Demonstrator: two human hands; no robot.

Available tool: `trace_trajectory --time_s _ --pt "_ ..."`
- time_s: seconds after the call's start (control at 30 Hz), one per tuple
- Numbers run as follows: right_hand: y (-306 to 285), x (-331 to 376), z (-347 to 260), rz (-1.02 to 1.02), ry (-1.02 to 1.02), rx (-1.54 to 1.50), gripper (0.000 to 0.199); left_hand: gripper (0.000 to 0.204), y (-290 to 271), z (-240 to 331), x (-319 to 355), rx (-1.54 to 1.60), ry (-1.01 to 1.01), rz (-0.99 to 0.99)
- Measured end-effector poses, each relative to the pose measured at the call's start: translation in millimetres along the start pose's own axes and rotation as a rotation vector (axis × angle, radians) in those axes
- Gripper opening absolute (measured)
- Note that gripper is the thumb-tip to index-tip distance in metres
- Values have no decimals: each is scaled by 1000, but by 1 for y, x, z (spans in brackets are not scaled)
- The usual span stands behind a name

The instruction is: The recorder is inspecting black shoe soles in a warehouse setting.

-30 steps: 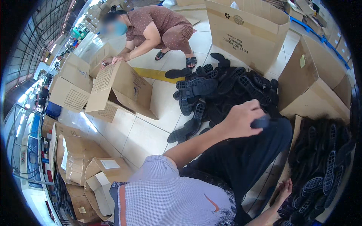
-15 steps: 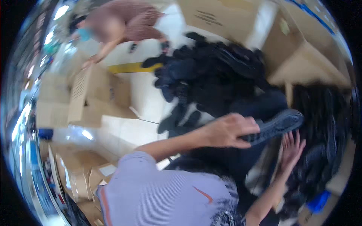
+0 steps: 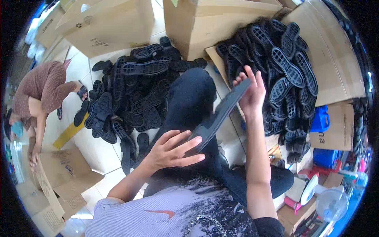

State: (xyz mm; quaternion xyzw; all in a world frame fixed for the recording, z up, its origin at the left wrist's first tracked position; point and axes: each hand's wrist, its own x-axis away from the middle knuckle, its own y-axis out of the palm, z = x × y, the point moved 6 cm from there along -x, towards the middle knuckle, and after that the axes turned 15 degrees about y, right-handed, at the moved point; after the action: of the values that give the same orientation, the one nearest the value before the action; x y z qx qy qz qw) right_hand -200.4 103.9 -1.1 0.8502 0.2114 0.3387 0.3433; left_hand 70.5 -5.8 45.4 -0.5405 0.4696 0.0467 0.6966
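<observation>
A black shoe sole (image 3: 224, 112) is held slantwise above my raised knee, its side edge turned up. My left hand (image 3: 171, 152) has the nearer end, its fingers lying over it. At the far end, my right hand (image 3: 252, 94) holds the tip against its palm, with several fingers raised; its thumb is partly hidden. Just beyond the right hand, a heap of black soles (image 3: 282, 63) with grid-patterned insides fills an open carton. Left of my knee lies another loose pile of black soles (image 3: 144, 68) on the tiled floor.
Large cardboard boxes (image 3: 104, 29) stand at the far side. At left, another person (image 3: 43, 89) bends over an open carton (image 3: 69, 170). A yellow floor stripe (image 3: 69, 134) runs near that carton. Blue jugs (image 3: 320, 119) and a clear plastic container (image 3: 331, 203) sit at right.
My view has swung right. The sole has moved from my left hand's grip alone to between both hands, and my right hand has come up from the heap to its far end.
</observation>
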Motion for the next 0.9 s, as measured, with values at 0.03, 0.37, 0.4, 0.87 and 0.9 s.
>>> trace_trajectory --time_s 0.03,0.37,0.4,0.87,0.9 --pt "8 -3 1 -97 30 -30 42 51 0 3 0 17 11 16" --pt "15 -18 13 -67 144 26 48 52 0 21 -20 77 43 -33" --pt "8 -20 17 -24 177 97 47 50 -3 17 -23 119 5 24" --pt "12 49 23 -41 362 634 72 52 -35 -87 6 821 -1051 998" --pt "10 51 22 44 368 646 72 48 -32 -88 11 884 -1077 1057"
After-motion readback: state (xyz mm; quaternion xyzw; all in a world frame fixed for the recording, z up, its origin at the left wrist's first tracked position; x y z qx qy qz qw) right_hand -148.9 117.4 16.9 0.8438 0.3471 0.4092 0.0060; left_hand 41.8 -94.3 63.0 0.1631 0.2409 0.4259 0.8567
